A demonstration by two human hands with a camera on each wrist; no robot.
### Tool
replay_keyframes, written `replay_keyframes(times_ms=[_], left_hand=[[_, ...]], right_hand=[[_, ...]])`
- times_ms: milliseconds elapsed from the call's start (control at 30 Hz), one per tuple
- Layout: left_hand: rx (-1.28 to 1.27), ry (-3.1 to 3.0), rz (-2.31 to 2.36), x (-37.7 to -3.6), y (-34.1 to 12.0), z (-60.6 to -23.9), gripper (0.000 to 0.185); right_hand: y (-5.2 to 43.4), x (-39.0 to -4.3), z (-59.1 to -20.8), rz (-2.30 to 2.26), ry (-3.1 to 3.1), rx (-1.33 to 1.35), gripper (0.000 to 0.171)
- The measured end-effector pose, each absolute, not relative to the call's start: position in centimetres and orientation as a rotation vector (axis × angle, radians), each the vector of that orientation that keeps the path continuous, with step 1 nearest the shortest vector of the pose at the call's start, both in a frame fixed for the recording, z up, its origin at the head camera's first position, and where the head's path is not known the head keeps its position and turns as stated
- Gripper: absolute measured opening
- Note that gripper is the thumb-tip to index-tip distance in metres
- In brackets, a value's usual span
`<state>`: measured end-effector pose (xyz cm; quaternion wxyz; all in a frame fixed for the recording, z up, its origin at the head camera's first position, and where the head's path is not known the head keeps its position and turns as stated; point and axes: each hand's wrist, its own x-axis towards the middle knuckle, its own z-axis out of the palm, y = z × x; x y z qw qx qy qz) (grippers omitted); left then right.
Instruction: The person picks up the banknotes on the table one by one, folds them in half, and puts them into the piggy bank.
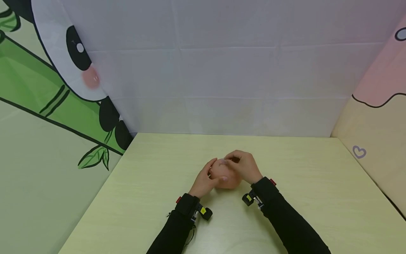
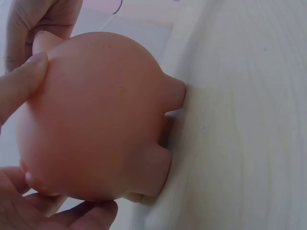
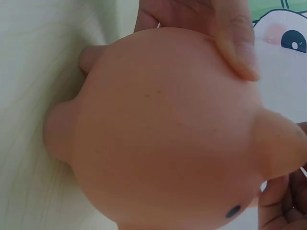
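Pink pig toy (image 1: 226,176) stands on table (image 1: 158,183), held w/ both hands.
L hand (image 1: 204,181) cups its side, thumb across; R hand (image 1: 244,165) curls over top, fingertips pinching.

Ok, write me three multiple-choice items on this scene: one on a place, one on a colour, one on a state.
1. Where is the pig figure?
A. On the table between both hands
B. On the floor
C. Against the backdrop wall

2. What colour is the pig figure?
A. Green
B. Peach pink
C. Black

3. How do the hands stand on it?
A. Both lie flat on the table, away from it
B. Only the right hand touches it
C. The left hand grips its side and the right hand curls over its top

Answers:
1 A, the head view shows it on the pale wooden table between the two hands.
2 B, both wrist views show a smooth peach-pink body.
3 C, fingers of both hands wrap round it in the head view.
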<state>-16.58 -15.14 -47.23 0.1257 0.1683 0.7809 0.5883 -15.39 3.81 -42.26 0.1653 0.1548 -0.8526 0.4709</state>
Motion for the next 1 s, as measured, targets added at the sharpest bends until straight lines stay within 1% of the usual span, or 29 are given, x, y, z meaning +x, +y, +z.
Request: replay_keyframes(times_ms=[133, 367, 633, 800, 1000], left_hand=[[0.496, 2.266, 1.724, -16.57, -15.19, -47.21, 0.084], [0.498, 2.273, 1.721, -16.57, -15.24, -47.15, 0.088], [0.5, 2.284, 1.71, -16.69, -15.31, -47.17, 0.087], [0.487, 2.276, 1.715, -16.6, -15.29, -47.1, 0.088], [0.511, 2.275, 1.722, -16.57, -15.24, -47.19, 0.086]], right_hand=[[3.66, -15.35, -42.43, 1.302, -2.462, 0.428, 0.008], [3.55, -15.22, -42.28, 1.26, -2.481, 0.414, 0.009], [3.59, -14.81, -41.59, 1.21, -2.427, 0.462, 0.005], [3.42, -14.9, -41.78, 1.15, -2.452, 0.48, 0.005], [3.26, -14.91, -42.02, 1.116, -2.469, 0.476, 0.005]])
